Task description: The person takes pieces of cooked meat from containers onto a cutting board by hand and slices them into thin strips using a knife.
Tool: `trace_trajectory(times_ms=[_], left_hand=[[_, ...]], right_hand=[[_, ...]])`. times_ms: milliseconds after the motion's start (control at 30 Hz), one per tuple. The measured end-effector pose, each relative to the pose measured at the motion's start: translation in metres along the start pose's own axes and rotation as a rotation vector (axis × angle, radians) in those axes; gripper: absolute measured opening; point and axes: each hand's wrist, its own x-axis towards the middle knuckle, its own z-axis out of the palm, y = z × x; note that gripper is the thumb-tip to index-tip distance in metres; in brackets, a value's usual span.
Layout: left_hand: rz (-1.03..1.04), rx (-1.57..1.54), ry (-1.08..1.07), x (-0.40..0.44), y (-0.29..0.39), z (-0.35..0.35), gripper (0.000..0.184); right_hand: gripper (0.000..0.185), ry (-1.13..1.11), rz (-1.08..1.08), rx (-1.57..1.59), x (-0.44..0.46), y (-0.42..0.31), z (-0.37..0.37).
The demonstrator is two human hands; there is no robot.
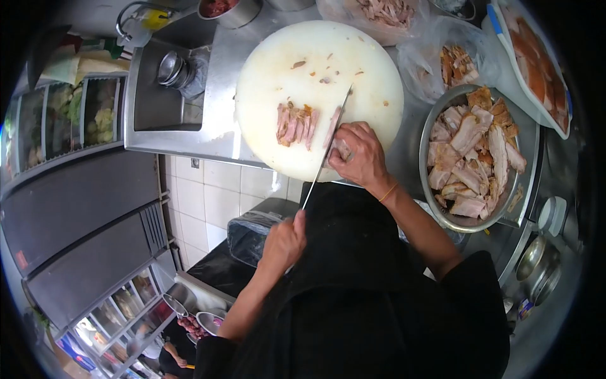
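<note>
My left hand is closed round the handle of a long knife, whose blade slants up and right over a round white cutting board. At the board's lower right, my right hand has its fingers curled over a piece of meat beside the blade. A thin slice lies along the blade's left side. Farther left, a row of cut meat strips sits on the board. Small scraps are scattered on its upper part.
Right of the board are a metal bowl of meat pieces, a plastic bag of cut meat and a white tray. A sink is at left. A lined bin stands below. Another person's hand shows at bottom left.
</note>
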Motion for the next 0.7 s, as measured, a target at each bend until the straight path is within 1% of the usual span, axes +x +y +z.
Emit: trace_trajectory(times_ms=[100,200,233,333,367,467,500,567,600,700], left_hand=[[0.018,-0.076,0.006,0.018,0.012,-0.006,0.067],[-0.031,-0.183,-0.026,0.004,0.008,-0.026,0.071],[-0.03,-0.203,-0.001,-0.004,0.006,-0.029,0.074],[-0.149,-0.217,-0.021,-0.017,-0.004,-0.039,0.076],[-0.162,-0.213,-0.016,-0.017,-0.013,-0.037,0.078],[-0.191,-0.249,-0.008,-0.018,-0.023,-0.033,0.079],[-0.207,-0.263,-0.031,-0.018,-0.028,-0.031,0.08],[-0.231,-0.296,-0.076,-0.016,-0.034,-0.024,0.082],[-0.244,-0.336,-0.066,-0.018,-0.033,-0.022,0.083],[-0.289,-0.481,-0.047,-0.028,-0.027,-0.023,0.084]], right_hand=[[0.022,-0.052,0.043,0.028,0.002,0.001,-0.003],[0.023,-0.039,0.071,0.104,0.002,0.003,-0.011],[0.023,-0.063,0.104,0.13,0.004,0.005,-0.015],[0.023,-0.006,0.354,0.27,0.018,0.009,-0.014],[0.025,0.011,0.273,0.177,0.022,0.015,-0.012],[0.025,-0.027,0.114,0.132,0.037,0.022,-0.008],[0.024,-0.09,0.141,0.174,0.038,0.024,-0.006],[0.027,-0.166,0.128,0.15,0.039,0.023,-0.004],[0.029,-0.206,0.121,0.137,0.039,0.023,-0.003],[0.028,-0.197,0.061,0.109,0.042,0.018,-0.002]])
